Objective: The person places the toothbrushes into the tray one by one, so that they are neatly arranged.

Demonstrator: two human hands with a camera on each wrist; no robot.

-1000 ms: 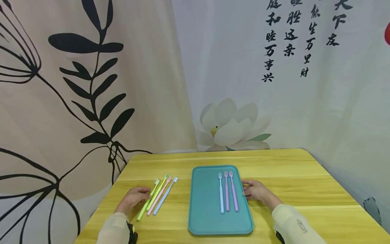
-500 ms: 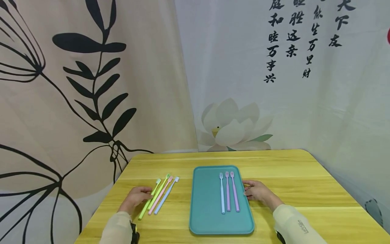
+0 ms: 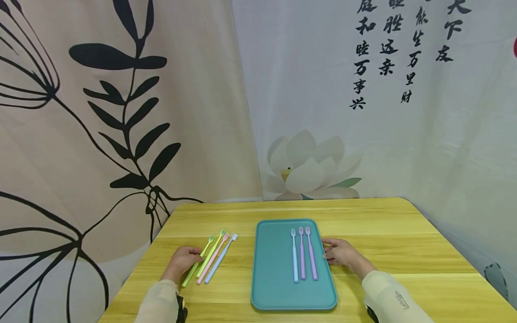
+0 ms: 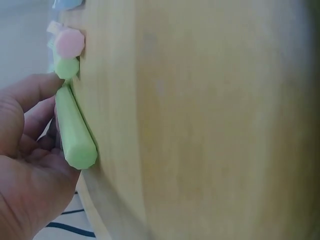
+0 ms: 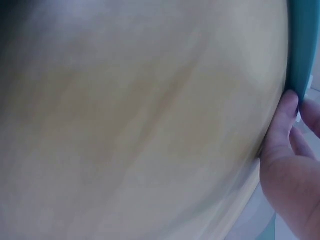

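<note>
On the left of the table my left hand (image 3: 183, 261) pinches a green toothbrush (image 4: 75, 130) by its handle between thumb and fingers. Just right of it lie a yellow-green toothbrush (image 3: 210, 255), a pink toothbrush (image 3: 212, 259) and a blue toothbrush (image 3: 220, 259), side by side and slanted. A teal tray (image 3: 270, 264) holds a light blue toothbrush (image 3: 295, 256) and two purple toothbrushes (image 3: 302, 255), heads pointing away. My right hand (image 3: 341, 254) grips the tray's right rim, thumb and finger on either side of the edge in the right wrist view.
The yellow wooden table (image 3: 375, 224) runs back to a printed wall cloth (image 3: 210, 112) with plants, a lotus and writing. Bare wood shows between the loose toothbrushes and the tray.
My left hand shifts slightly right, and the green toothbrush's handle end moves up and left a little. The right hand and tray stay in place; the whole view shifted slightly at first.
</note>
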